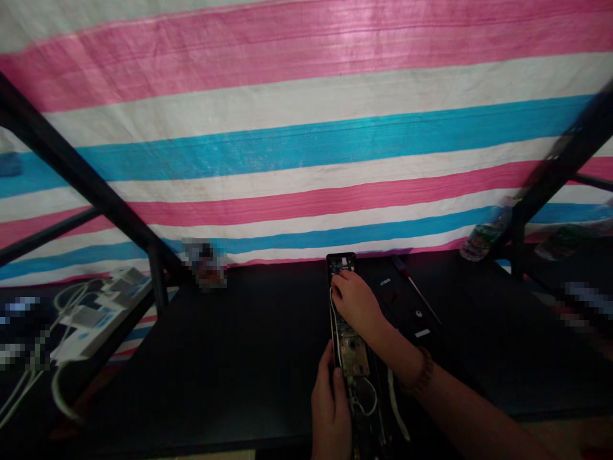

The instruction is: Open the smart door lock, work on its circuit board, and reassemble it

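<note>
A long, narrow black electronic device (355, 358) lies opened on the table, pointing away from me. Inside it show a circuit board, a metal-coloured module, and thin white wires (334, 319) along its left side. My left hand (330, 409) grips the casing's left edge near its close end, thumb on top. Over the far end, my right hand (358, 300) has its fingers bent together at the board; whatever they pinch is hidden. A small white connector (344, 261) is visible just beyond the fingertips.
Right of the device lie a screwdriver (420, 294), a dark panel with small labels (422, 333) and a white cable strip (395, 406). A plastic bottle (486, 233) leans by the right frame bar. A white power strip (103, 313) with cords is at left. Striped sheeting (306, 153) hangs behind.
</note>
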A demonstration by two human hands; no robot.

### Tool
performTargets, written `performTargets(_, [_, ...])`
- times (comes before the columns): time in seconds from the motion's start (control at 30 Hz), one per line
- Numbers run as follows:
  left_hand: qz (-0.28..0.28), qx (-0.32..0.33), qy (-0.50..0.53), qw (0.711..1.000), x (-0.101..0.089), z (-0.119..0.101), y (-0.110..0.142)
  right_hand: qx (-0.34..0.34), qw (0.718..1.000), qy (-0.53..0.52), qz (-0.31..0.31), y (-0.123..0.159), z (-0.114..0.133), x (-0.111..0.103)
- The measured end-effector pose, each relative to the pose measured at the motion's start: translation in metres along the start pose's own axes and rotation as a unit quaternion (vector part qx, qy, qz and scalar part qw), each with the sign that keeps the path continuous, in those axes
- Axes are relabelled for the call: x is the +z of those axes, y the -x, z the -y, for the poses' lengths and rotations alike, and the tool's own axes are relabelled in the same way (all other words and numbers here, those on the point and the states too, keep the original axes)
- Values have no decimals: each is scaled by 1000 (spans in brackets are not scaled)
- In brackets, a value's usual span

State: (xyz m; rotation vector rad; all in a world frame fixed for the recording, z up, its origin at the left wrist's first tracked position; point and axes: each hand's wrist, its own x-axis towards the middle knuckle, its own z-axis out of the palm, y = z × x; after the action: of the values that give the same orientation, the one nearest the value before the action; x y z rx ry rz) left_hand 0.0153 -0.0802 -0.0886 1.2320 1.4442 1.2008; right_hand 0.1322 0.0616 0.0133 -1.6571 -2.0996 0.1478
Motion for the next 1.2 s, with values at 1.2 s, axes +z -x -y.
performTargets(1.2, [24,32,-58,998,-8,4,-2,-25,957,-232,-173,50,-50,-19])
